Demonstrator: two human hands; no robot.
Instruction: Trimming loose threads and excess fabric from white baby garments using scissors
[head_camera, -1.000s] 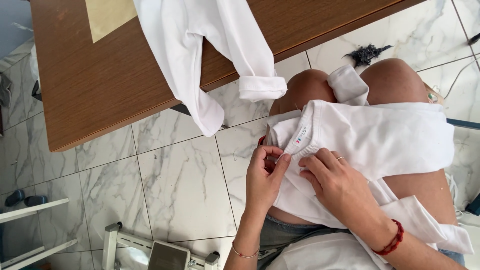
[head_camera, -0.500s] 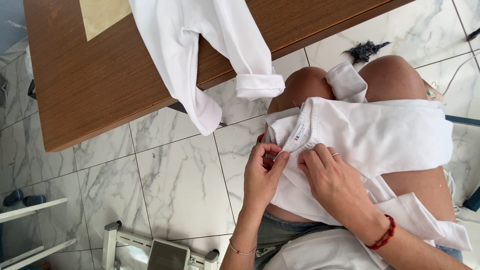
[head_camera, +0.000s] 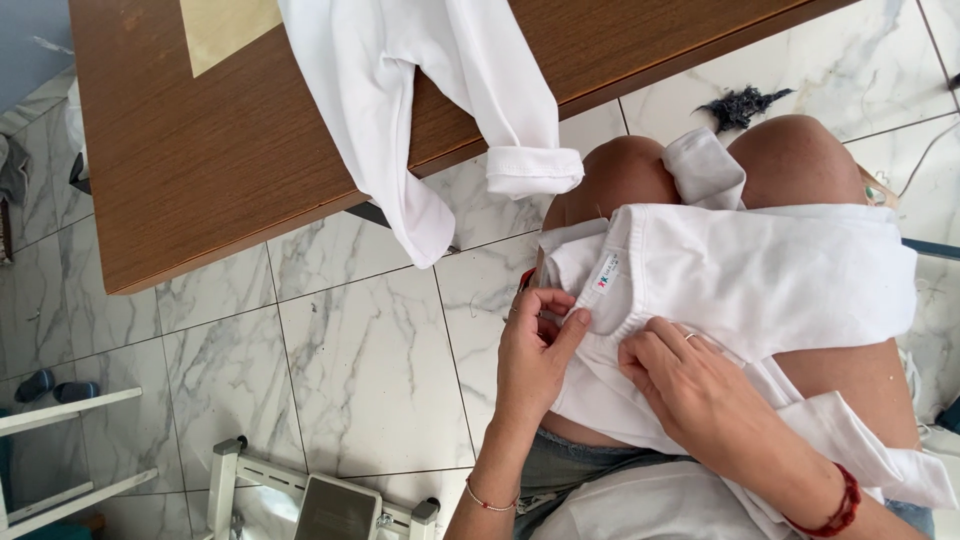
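A white garment (head_camera: 770, 270) lies spread over my bare knees, its ribbed collar with a small sewn-in label (head_camera: 605, 272) turned toward me. My left hand (head_camera: 535, 355) pinches the collar edge just below the label, with something small and red showing by the fingers. My right hand (head_camera: 690, 385) presses and grips the fabric beside it, a ring on one finger and a red bracelet at the wrist. A second white garment (head_camera: 430, 90) hangs off the wooden table edge, one cuffed sleeve (head_camera: 533, 168) dangling.
The brown wooden table (head_camera: 200, 170) fills the upper left, with a beige sheet (head_camera: 225, 30) on it. Marble floor tiles (head_camera: 360, 370) lie below. A white stool frame (head_camera: 320, 495) stands near my legs, and a dark fluffy clump (head_camera: 742, 102) lies on the floor.
My left hand has shifted slightly along the collar, thumb now over the edge. My right hand's fingers have slid closer under the collar. The view has moved little.
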